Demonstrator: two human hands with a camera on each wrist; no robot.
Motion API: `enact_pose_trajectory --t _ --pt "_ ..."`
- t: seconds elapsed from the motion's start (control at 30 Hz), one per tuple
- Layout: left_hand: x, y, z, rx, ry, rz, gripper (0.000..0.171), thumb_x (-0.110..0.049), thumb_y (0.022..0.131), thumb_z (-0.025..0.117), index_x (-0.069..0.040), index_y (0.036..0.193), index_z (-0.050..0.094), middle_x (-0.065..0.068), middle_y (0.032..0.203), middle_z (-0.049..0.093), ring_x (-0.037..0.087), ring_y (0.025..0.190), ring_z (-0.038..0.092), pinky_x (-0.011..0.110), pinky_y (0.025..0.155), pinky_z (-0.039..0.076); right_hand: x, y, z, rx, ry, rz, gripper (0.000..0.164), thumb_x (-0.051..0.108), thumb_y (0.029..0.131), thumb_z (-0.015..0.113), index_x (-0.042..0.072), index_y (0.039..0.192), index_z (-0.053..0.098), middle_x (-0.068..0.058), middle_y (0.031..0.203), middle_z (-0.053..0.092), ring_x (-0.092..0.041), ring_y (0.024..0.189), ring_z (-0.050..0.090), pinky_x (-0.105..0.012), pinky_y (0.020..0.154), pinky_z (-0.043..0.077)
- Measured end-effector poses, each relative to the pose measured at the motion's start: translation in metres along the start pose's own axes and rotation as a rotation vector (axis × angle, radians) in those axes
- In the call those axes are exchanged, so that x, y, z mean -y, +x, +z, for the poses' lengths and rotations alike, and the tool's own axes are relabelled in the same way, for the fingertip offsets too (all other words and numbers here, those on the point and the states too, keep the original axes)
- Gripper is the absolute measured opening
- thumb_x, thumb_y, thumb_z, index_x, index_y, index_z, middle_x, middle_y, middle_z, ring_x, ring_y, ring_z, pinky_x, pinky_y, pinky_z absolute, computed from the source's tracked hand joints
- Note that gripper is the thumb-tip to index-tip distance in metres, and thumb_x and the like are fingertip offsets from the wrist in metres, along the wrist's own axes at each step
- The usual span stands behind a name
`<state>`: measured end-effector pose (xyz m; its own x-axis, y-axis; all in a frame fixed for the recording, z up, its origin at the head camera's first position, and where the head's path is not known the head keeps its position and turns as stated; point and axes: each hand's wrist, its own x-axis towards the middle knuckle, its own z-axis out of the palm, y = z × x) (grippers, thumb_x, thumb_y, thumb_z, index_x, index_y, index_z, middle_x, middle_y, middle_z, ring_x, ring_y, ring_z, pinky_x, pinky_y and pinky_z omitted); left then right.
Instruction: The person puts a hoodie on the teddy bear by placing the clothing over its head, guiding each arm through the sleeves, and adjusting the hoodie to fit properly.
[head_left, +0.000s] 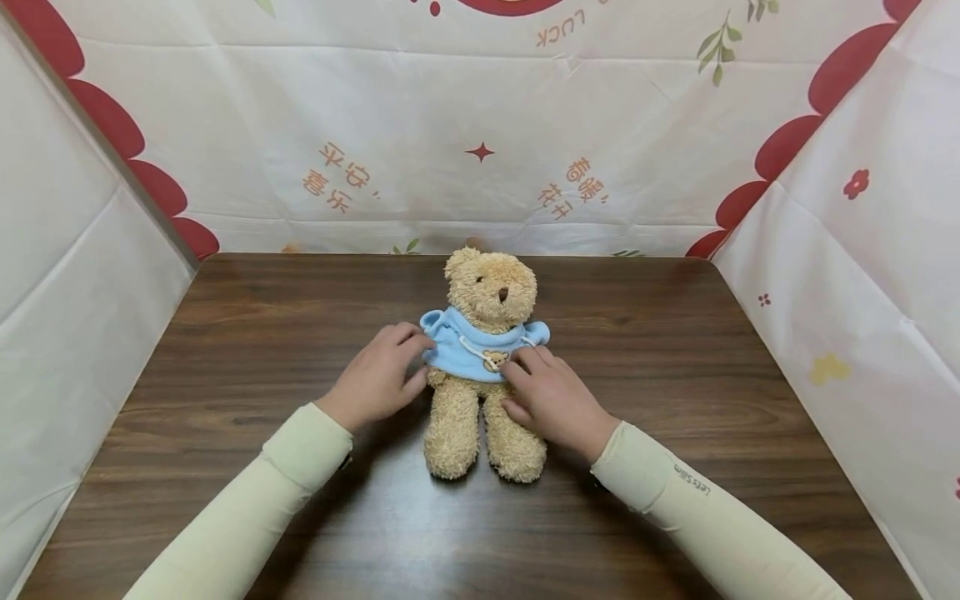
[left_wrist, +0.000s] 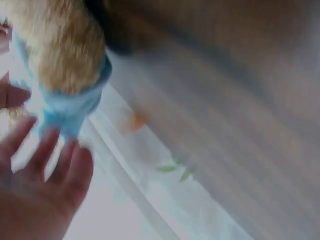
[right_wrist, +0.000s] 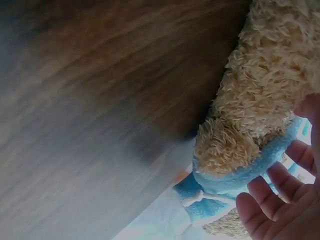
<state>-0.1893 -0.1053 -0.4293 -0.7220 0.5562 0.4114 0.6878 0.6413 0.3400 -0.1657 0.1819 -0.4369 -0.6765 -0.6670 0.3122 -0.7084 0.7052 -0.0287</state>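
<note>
A curly tan teddy bear (head_left: 487, 283) lies on its back in the middle of the table, head away from me, legs towards me. It wears a light blue hooded top (head_left: 463, 350) with white cords and a small bear patch. My left hand (head_left: 380, 377) is at the bear's left-side sleeve, fingers loosely bent, fingertips right at the blue cloth. Over the top's lower right part and the upper leg lies my right hand (head_left: 561, 402). In the right wrist view its fingers (right_wrist: 267, 195) are spread loosely along the blue hem. The left wrist view is blurred.
The dark wood-grain table (head_left: 247, 333) has rounded far corners. A white printed cloth (head_left: 420, 125) with red scallops hangs behind its far edge, and white cloth walls (head_left: 847, 275) flank both sides. Pale sleeves (head_left: 247, 500) cover both forearms.
</note>
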Motion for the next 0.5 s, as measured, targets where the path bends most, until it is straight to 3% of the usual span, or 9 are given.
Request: enact_pose_trajectory --t 0.1,0.2,0.37,0.5 --pt "0.004 0.001 -0.004 0.159 -0.018 0.011 0.045 -0.006 0.086 0.069 -0.003 0.130 0.061 0.012 0.123 0.057 0.028 0.111 0.056 0.042 0.094 0.047 0.000 -0.001 0.001 -0.007 0.017 0.015 0.039 0.025 0.087 0.072 0.008 0.121 0.062 -0.013 0.119 0.053 -0.029 0.103 0.053 -0.042 0.085 0.050" --pt "0.006 0.000 -0.004 0.220 -0.030 -0.009 0.054 -0.011 0.086 0.075 -0.005 0.137 0.056 0.012 0.127 0.056 0.028 0.116 0.055 0.042 0.097 0.047 0.000 -0.001 0.001 -0.002 0.033 0.020 0.050 0.027 0.088 0.073 0.007 0.131 0.058 -0.018 0.129 0.049 -0.032 0.106 0.054 -0.044 0.087 0.051" --pt "0.007 0.004 0.004 0.170 0.028 0.006 0.050 -0.015 0.086 0.079 -0.006 0.131 0.060 0.010 0.122 0.058 0.026 0.110 0.058 0.040 0.093 0.049 -0.006 -0.001 -0.002 0.065 0.052 0.001 0.064 0.040 0.089 0.074 0.010 0.141 0.051 -0.021 0.137 0.043 -0.034 0.112 0.052 -0.047 0.092 0.049" --pt "0.004 0.009 0.008 0.124 0.114 0.018 0.038 -0.015 0.084 0.081 -0.010 0.118 0.065 0.007 0.109 0.061 0.025 0.095 0.059 0.039 0.081 0.051 -0.009 -0.001 -0.004 0.114 0.059 -0.017 0.069 0.045 0.090 0.072 0.010 0.145 0.049 -0.021 0.140 0.041 -0.034 0.114 0.051 -0.048 0.094 0.048"
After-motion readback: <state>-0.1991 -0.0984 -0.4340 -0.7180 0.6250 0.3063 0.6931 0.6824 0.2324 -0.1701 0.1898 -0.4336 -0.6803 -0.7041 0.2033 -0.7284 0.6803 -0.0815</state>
